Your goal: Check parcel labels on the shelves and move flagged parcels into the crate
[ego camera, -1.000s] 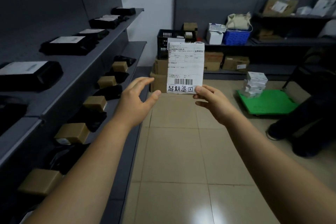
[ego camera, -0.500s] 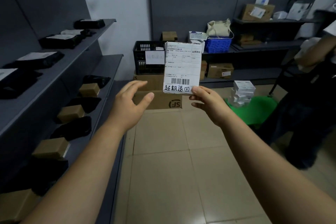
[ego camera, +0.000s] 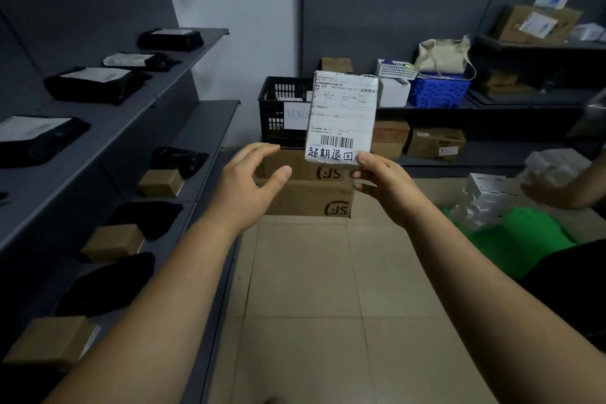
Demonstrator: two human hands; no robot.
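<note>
Right hand (ego camera: 383, 184) pinches the lower right corner of a white labelled parcel (ego camera: 342, 115), holding it upright with the label facing the camera; a barcode and handwritten characters run along its bottom edge. Left hand (ego camera: 249, 187) hangs just left of the parcel's lower edge with fingers spread and loosely bent, not touching it. Farther off, behind the parcel, a black crate (ego camera: 273, 108) sits on stacked cardboard cartons (ego camera: 305, 197). Grey shelves (ego camera: 183, 75) on the left carry black bagged parcels (ego camera: 95, 85) and small brown boxes (ego camera: 160, 183).
</note>
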